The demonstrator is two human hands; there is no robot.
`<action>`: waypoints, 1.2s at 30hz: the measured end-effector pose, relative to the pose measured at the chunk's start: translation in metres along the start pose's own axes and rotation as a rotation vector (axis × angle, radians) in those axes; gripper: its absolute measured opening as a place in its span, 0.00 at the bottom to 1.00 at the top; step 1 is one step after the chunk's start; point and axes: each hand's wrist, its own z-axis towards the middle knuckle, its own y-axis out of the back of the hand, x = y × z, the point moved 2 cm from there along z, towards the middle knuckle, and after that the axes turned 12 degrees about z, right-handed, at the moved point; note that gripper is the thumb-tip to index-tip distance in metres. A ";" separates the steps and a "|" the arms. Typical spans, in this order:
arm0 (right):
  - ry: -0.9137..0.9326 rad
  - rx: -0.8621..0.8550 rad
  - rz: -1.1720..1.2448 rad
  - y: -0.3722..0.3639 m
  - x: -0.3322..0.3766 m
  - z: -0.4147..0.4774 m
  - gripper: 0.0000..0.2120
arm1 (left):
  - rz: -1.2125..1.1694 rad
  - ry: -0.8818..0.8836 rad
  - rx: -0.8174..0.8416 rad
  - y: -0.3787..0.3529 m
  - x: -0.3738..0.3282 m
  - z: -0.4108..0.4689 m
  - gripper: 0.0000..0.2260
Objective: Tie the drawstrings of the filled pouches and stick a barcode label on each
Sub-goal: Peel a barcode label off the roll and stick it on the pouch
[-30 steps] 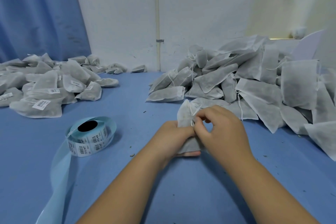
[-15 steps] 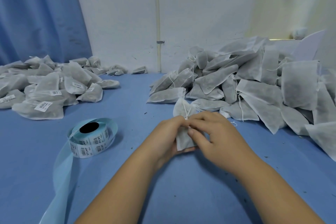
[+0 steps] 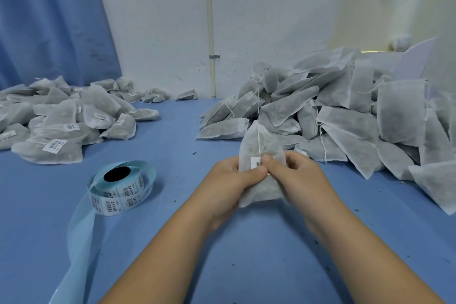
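A filled pouch (image 3: 261,142) was held just above the table (image 3: 222,261) between both hands, its long axis running away from the person, with the gathered top pointing toward the far wall and the bottom edge toward the forearms. A drawstring (image 3: 259,139) ran down its front from the top; whether it was knotted could not be made out. A barcode label (image 3: 255,162) lay on the pouch's front, partly covered by the two thumbs, and its print was too small to read. The left hand (image 3: 230,180) gripped the pouch's left side and the right hand (image 3: 297,177) its right side, thumbs meeting on the label; the fingers behind the pouch were hidden. Left of the left hand sat a roll of labels (image 3: 121,189), its blue backing strip (image 3: 76,242) trailing out of the bottom of the view. Beyond the right hand rose a heap of unlabelled pouches (image 3: 325,111), cut off at the right edge. Far to the left lay a pile of labelled pouches (image 3: 61,118), cut off at the left edge.
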 end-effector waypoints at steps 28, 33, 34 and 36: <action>-0.039 0.006 0.232 -0.008 0.001 -0.005 0.06 | -0.059 -0.039 -0.186 -0.008 0.001 -0.013 0.12; -0.067 0.139 0.144 -0.027 0.002 -0.013 0.07 | 0.024 -0.017 -0.316 0.017 -0.027 -0.031 0.11; -0.094 0.177 0.145 -0.035 0.003 -0.014 0.08 | 0.053 -0.015 -0.344 0.026 -0.033 -0.035 0.08; -0.111 0.261 0.150 -0.054 0.007 -0.015 0.09 | 0.084 -0.012 -0.385 0.048 -0.044 -0.045 0.07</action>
